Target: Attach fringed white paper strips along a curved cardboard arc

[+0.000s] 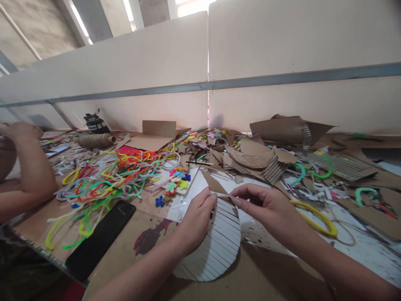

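Note:
A rounded white card (219,246) with dark parallel lines across it lies tilted in front of me. My left hand (199,213) is closed on its upper left edge, the thumb pressed against the fingers. From the left thumb a narrow white paper strip (223,195) runs across to the right. Thumb and index finger of my right hand (261,202) pinch the far end of that strip, above the card's top right. The part of the card beneath my left fingers is hidden. A brown cardboard piece (211,182) shows just behind both hands.
Tangled pipe cleaners (125,175), fuzzy flowers (177,182) and a black phone (100,240) lie left. Cardboard scraps (250,156) pile up behind. A yellow ring (319,219) is near my right forearm. Another person's arm (31,167) rests at far left. A white partition (140,108) stands behind.

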The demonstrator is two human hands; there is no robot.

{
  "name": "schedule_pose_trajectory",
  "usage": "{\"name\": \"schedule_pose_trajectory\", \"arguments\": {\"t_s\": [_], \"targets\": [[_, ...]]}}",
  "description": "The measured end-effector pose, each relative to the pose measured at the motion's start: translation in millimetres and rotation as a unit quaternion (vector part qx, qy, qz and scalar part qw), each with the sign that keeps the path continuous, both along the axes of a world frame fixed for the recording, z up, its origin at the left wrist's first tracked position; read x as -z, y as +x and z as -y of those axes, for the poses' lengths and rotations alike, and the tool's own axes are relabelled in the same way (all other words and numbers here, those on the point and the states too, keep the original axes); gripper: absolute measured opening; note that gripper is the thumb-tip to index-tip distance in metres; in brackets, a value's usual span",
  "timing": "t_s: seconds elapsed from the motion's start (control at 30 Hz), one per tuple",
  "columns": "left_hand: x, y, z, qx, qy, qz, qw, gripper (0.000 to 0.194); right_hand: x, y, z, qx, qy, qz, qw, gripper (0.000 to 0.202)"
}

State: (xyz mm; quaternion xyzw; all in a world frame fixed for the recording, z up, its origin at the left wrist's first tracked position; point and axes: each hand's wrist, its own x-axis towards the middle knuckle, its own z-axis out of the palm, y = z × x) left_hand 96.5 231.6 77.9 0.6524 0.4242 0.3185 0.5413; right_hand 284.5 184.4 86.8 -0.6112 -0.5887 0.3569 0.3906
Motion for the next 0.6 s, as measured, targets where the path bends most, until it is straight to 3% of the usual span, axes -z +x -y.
{"name": "schedule_pose_trajectory", "arguments": {"t_s": [0.37, 0.6], "targets": [[1.1, -2.3, -3.1, 0.016, -0.007, 0.012, 1.000, 0.023, 6.5, 5.4, -5.2, -0.009, -0.007, -0.150, 0.989, 0.035], [1.3, -1.2, -1.6, 0.005, -0.015, 0.029, 0.999, 0.024, 6.6, 2.3, -6.4, 0.001, -0.041, -0.145, 0.989, 0.032]]}}
